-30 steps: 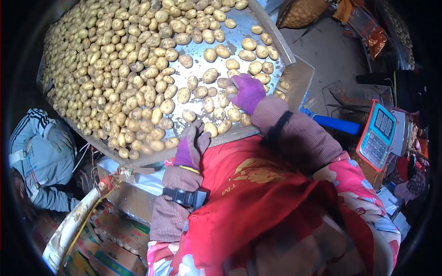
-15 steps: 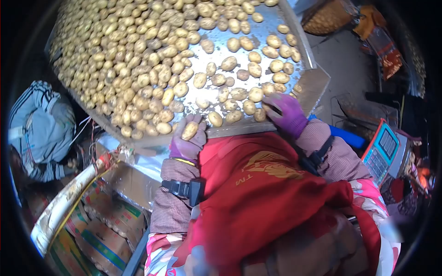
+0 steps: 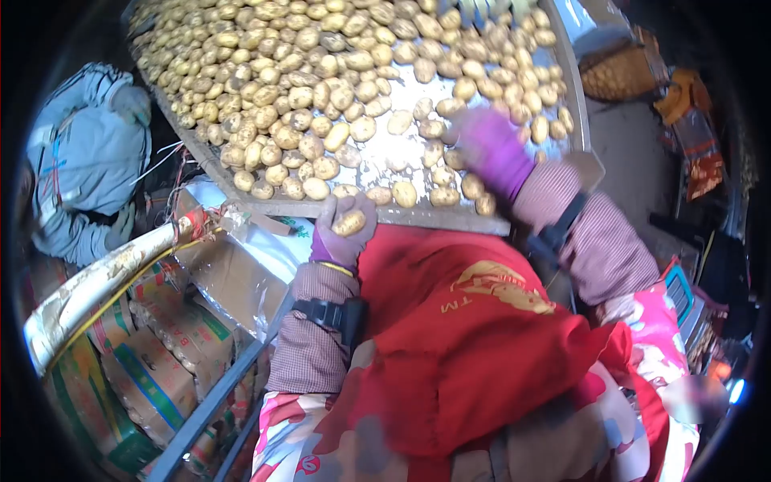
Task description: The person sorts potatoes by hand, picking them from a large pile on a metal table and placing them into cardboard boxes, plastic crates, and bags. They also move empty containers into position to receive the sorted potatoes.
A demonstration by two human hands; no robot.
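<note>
Potatoes (image 3: 265, 96) cover a sloping metal table (image 3: 385, 165), packed densely on the left and looser on the right. My left hand (image 3: 336, 245), in a purple glove, is at the table's near edge with one potato (image 3: 348, 223) held in its fingers. My right hand (image 3: 491, 149), also gloved in purple, reaches over the potatoes on the right side. Motion smears its fingers, so whether it grips a potato is hidden. Several potatoes lie between my two hands.
At the far edge another person's pale-gloved hand (image 3: 490, 10) reaches among the potatoes. A person in a blue-grey jacket (image 3: 88, 153) is at the left. Cardboard boxes (image 3: 152, 369), a worn white pole (image 3: 112, 281) and a blue metal bar (image 3: 217, 386) are lower left.
My right hand has moved forward from the near edge, over the potatoes. My left hand still holds its potato. The view has shifted, and a pale-gloved hand now shows at the top.
</note>
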